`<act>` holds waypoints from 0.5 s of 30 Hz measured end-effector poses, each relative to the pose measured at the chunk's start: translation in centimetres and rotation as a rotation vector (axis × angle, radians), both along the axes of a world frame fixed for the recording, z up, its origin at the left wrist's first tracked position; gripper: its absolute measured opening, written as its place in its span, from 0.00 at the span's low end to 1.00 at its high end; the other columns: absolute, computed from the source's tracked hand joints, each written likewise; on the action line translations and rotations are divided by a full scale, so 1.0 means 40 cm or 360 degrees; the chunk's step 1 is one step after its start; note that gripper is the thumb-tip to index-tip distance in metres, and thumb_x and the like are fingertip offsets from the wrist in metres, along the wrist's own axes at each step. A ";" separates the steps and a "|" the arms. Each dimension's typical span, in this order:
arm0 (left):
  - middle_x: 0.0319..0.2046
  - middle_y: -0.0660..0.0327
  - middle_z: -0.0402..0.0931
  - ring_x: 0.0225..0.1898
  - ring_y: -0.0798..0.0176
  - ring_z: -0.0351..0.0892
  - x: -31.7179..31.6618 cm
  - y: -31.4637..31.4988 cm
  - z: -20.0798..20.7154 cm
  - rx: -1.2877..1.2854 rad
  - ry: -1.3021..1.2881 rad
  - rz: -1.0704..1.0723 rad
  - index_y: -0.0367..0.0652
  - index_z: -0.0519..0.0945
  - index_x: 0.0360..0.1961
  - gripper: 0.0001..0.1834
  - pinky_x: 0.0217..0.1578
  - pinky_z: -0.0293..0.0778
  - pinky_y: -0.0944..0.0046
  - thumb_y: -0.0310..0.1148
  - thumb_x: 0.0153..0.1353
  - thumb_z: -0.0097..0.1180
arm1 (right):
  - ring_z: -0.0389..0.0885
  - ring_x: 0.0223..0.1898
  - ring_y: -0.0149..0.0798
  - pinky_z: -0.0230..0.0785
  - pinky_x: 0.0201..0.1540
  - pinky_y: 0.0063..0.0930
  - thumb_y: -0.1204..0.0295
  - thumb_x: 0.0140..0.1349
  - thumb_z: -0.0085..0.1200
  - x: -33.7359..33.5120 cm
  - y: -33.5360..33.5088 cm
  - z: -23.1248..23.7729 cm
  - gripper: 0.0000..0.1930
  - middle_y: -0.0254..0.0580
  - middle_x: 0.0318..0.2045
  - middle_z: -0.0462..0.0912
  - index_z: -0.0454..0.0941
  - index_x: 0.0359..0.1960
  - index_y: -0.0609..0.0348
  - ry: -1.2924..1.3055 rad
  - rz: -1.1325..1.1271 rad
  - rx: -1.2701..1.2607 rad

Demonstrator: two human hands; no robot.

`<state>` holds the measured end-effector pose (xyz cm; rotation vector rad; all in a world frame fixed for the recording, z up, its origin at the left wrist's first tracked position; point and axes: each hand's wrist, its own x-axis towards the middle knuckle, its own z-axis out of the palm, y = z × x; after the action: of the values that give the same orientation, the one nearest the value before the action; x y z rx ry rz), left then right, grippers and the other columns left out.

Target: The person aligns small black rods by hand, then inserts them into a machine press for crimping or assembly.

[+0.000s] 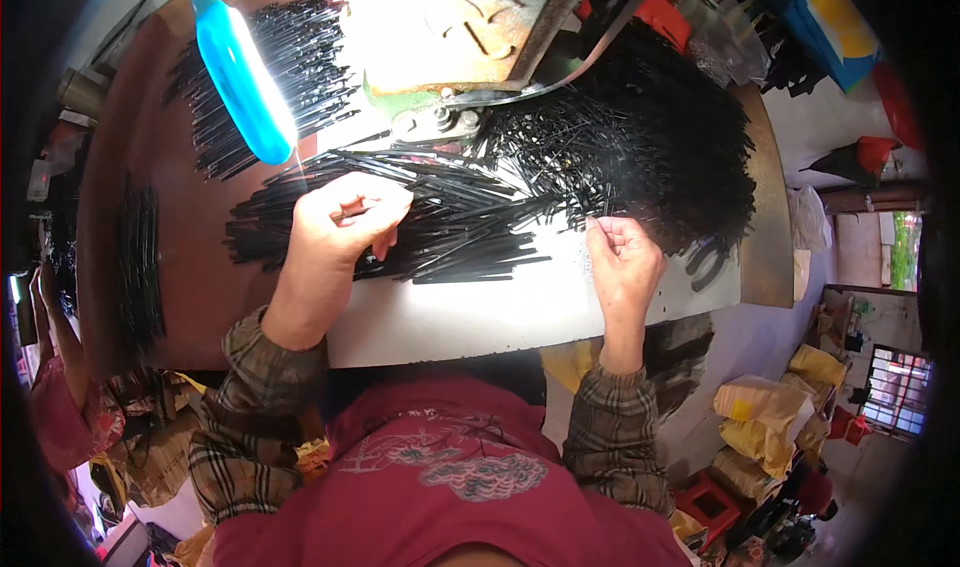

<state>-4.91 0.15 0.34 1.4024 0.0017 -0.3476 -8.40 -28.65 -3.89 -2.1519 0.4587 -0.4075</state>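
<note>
My left hand (345, 222) rests fingers-curled on a long bundle of thin black rods (440, 217) laid across the white sheet (480, 312) on the table. It seems to pinch a few of them. My right hand (622, 257) sits at the edge of a big tangled heap of black rods (650, 147), fingers closed around a thin rod. Both forearms wear plaid sleeves.
A green metal press machine (450, 37) stands at the back centre. A blue-handled lamp (243, 77) shines over another pile of black rods (270, 77). More rods (140, 267) lie at the left on the brown table (200, 287). Yellow sacks (765, 417) sit on the floor at the right.
</note>
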 end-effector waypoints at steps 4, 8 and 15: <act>0.31 0.61 0.77 0.31 0.70 0.76 -0.022 0.003 0.022 -0.0392 0.0151 0.0097 0.32 0.79 0.43 0.11 0.34 0.74 0.70 0.26 0.60 0.57 | 0.74 0.21 0.22 0.68 0.26 0.19 0.74 0.56 0.63 0.003 -0.006 -0.005 0.07 0.35 0.22 0.80 0.80 0.31 0.65 -0.0031 0.0048 -0.0020; 0.35 0.59 0.77 0.35 0.67 0.76 -0.020 0.021 -0.006 -0.0245 -0.0082 0.0147 0.33 0.78 0.43 0.10 0.37 0.73 0.69 0.25 0.62 0.53 | 0.77 0.24 0.29 0.69 0.26 0.25 0.78 0.57 0.59 0.025 0.026 0.044 0.05 0.38 0.31 0.77 0.79 0.35 0.61 -0.0328 0.0207 -0.0271; 0.35 0.60 0.79 0.38 0.69 0.78 -0.037 0.015 0.005 0.0207 -0.0466 0.0223 0.32 0.79 0.43 0.10 0.44 0.71 0.69 0.24 0.65 0.47 | 0.77 0.36 0.40 0.72 0.35 0.32 0.77 0.53 0.59 0.082 0.005 0.080 0.04 0.36 0.32 0.74 0.80 0.31 0.56 -0.0364 0.0719 -0.0971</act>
<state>-6.40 0.74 0.52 1.5623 -0.1188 -0.0239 -5.12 -28.47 -0.70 -2.6522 -0.3282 -0.5758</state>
